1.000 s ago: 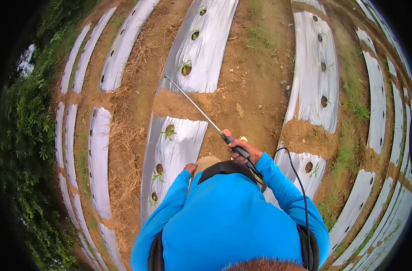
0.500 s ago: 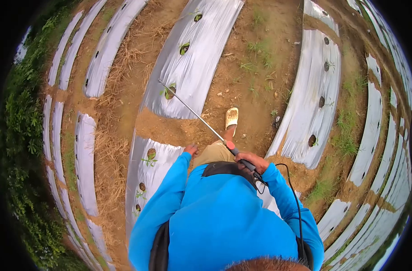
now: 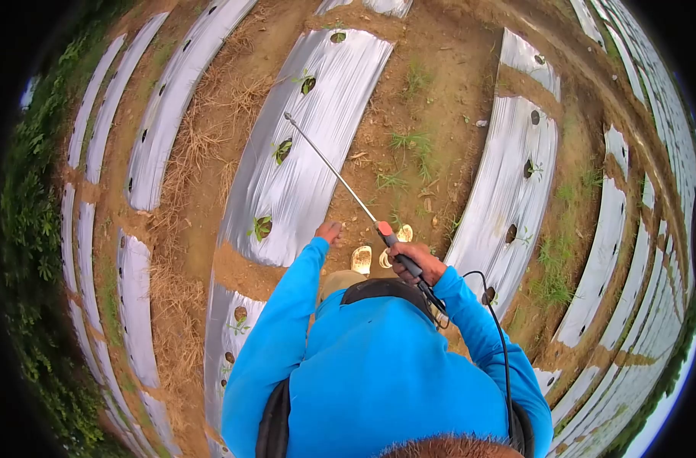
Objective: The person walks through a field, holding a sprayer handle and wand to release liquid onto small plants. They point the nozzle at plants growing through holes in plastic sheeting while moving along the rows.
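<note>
My right hand [image 3: 418,263] is closed around the dark grip of a sprayer wand [image 3: 336,174], which has a red-orange part and a long thin metal tube. The tube slants up and left over a silver plastic-covered bed [image 3: 310,168]. Its bent tip is close to a planting hole with a small green seedling [image 3: 283,151]. A black hose [image 3: 502,343] runs from the grip past my right sleeve. My left hand [image 3: 330,233] hangs by the bed's right edge, fingers loosely bent, with nothing visible in it.
I stand on a brown soil path in pale clogs [image 3: 361,259]. Another plastic-covered bed [image 3: 501,183] with seedlings runs along the right. Dry grass [image 3: 203,153] lies left of my bed, and weeds [image 3: 413,145] grow on the path ahead. Dark green bushes line the far left.
I have moved forward along the bed, so the holes sit lower in view. The wand tip has passed from one seedling to near the following one. Both clogs now show.
</note>
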Tool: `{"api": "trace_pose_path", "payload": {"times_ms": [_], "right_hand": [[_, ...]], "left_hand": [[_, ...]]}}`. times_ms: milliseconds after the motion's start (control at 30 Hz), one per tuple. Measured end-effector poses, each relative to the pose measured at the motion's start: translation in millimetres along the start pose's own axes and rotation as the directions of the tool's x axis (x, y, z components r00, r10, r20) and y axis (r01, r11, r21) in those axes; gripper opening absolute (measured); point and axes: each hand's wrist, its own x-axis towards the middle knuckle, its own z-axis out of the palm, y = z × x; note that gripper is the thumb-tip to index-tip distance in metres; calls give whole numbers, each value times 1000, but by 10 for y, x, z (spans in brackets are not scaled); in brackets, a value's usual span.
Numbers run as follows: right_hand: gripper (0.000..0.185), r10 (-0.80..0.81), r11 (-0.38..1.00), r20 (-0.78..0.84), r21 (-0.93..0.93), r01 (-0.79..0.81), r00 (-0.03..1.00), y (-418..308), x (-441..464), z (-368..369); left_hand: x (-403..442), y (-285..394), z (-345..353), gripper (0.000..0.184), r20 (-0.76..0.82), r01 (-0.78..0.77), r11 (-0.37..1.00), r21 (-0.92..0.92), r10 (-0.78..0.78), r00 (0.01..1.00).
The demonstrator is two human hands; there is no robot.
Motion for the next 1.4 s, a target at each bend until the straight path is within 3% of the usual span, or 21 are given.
{"api": "trace_pose_path", "payload": {"times_ms": [100, 233, 333, 400, 433, 467, 533, 600, 700, 767, 900, 967, 1000, 1033, 1067, 1100, 1133, 1167, 1267, 1367, 1400], "right_hand": [[28, -36, 999, 19, -24, 36, 999, -608, 133, -373], [29, -37, 999, 145, -25, 41, 989, -1456, 447, -961], [31, 6, 996, 292, 84, -32, 956, -2247, 561, -1492], [25, 6, 982, 366, 172, -74, 931, -2684, 524, -1744], [25, 8, 983, 380, 169, -78, 925, -2901, 530, -1897], [26, 36, 974, 400, 191, -121, 916, -3109, 547, -2070], [29, 78, 953, 414, 236, -189, 907, -3527, 549, -2348], [29, 68, 933, 409, 296, -203, 910, -3887, 583, -2571], [29, 65, 895, 417, 377, -238, 906, -4360, 797, -2887], [28, 21, 869, 461, 431, -245, 887, -4678, 1000, -3059], [26, 95, 918, 369, 327, -226, 924, -5366, 1195, -3229], [24, 163, 919, 357, 284, -273, 920, -5719, 1295, -3350], [24, 194, 938, 354, 207, -279, 915, -5916, 1335, -3435], [23, 224, 949, 353, 135, -286, 909, -6141, 1392, -3504], [22, 288, 923, 420, 117, -366, 860, -6350, 1426, -3599], [22, 305, 916, 410, 120, -382, 860, -6579, 1397, -3623], [22, 373, 913, 363, 19, -407, 854, -6882, 1343, -3627], [22, 430, 900, 314, -78, -429, 846, -7163, 1315, -3640], [24, 468, 882, 246, -76, -465, 849, -7730, 1239, -3709], [27, 473, 877, 232, -35, -478, 850, -8287, 1296, -3871], [26, 449, 889, 221, -9, -458, 866, -8482, 1344, -3960]], "left_hand": [[386, 306, -52, 31, -65, 60, 986, 153, -50, 997], [768, 536, 21, 27, -124, 218, 969, 120, -203, 971], [1174, 597, 223, 31, -215, 276, 959, 65, -256, 942], [1336, 947, 413, 29, -278, 512, 858, 44, -482, 831], [1428, 1134, 453, 29, -292, 515, 857, 37, -483, 826], [1517, 1291, 513, 35, -298, 343, 911, 227, -271, 915], [1718, 1628, 691, 48, -169, -39, 824, 565, 162, 972], [1960, 2103, 812, 45, -231, -138, 872, 470, 272, 934], [2253, 2971, 942, 42, -249, -86, 870, 485, 231, 941], [2312, 3696, 1074, 38, -253, 150, 976, 156, -107, 961], [3278, 3797, 1025, 38, -160, 223, 972, 74, -209, 965], [3973, 3526, 978, 36, -124, 9, 969, 246, 22, 992], [4360, 3378, 960, 36, -121, 5, 973, 230, 23, 992], [4705, 3208, 921, 37, -81, -390, 758, 523, 500, 862], [4852, 3159, 911, 37, 102, -613, 319, 723, 828, 552], [4974, 3345, 952, 37, 95, -615, 338, 712, 822, 562], [5199, 3723, 988, 39, -65, -327, 757, 565, 436, 897], [5379, 4114, 997, 40, -95, 116, 930, 350, -88, 992], [4998, 5812, 929, 37, -10, 195, 976, -99, -197, 980], [5371, 6566, 773, 34, -117, 54, 981, -185, -77, 990], [5527, 6711, 665, 35, -80, 21, 969, -246, -43, 996]]}}
